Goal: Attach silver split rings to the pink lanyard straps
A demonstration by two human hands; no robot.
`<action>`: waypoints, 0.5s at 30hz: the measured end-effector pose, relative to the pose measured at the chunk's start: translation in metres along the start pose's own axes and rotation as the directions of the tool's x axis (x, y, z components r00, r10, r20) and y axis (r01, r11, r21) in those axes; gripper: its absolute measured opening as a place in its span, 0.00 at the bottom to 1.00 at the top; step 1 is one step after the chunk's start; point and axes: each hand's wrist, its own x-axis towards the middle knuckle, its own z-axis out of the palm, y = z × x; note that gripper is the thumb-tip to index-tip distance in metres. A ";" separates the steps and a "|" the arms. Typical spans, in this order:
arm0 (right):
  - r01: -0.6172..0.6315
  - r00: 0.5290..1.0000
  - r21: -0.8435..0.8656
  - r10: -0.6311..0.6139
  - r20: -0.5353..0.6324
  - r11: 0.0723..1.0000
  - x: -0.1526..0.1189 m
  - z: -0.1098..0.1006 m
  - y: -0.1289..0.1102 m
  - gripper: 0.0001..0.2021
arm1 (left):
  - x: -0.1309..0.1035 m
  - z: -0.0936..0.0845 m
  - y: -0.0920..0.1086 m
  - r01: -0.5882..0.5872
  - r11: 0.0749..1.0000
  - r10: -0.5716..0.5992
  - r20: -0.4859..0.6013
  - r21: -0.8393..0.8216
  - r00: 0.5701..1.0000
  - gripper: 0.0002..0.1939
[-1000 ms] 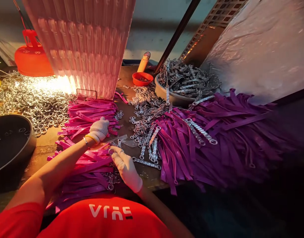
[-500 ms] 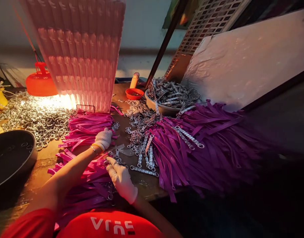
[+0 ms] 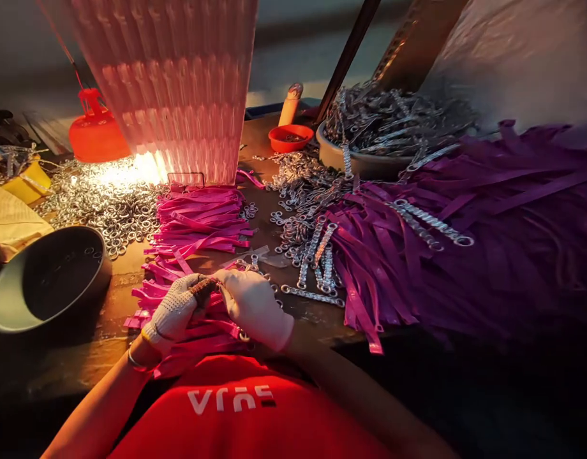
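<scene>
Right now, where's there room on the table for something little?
The table has a bare patch between the dark bowl and the pink straps, and a smaller one between the ridged sheet and the little red dish. It's crowded under the lamp, where rings are heaped, and on the right, where purple straps spread.

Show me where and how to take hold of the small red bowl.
I'd pinch the rim of the small red bowl on its near side, coming down from above. It sits upright with an open top, so its wall offers an edge; the bottle stands close behind. Keeping it level should hold its contents in.
</scene>
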 end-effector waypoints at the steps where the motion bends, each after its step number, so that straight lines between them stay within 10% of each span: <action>1: 0.034 0.999 -0.075 -0.032 0.037 0.997 -0.001 -0.001 -0.004 0.13 | -0.004 0.001 -0.002 0.004 1.000 -0.004 -0.009 -0.005 1.000 0.23; 6: 0.167 0.978 -0.243 -0.130 0.160 0.956 -0.002 -0.007 -0.009 0.14 | -0.014 0.002 -0.005 0.022 1.000 -0.022 0.009 -0.011 1.000 0.22; 12: 0.056 0.995 -0.116 -0.046 0.090 0.992 -0.006 0.004 -0.001 0.14 | -0.011 -0.001 -0.014 -0.273 0.789 0.285 0.067 0.550 0.956 0.09; 15: -0.002 0.996 -0.014 0.004 0.092 1.000 -0.008 0.003 -0.003 0.15 | -0.009 -0.005 -0.025 -0.261 0.859 0.233 0.117 0.441 0.965 0.11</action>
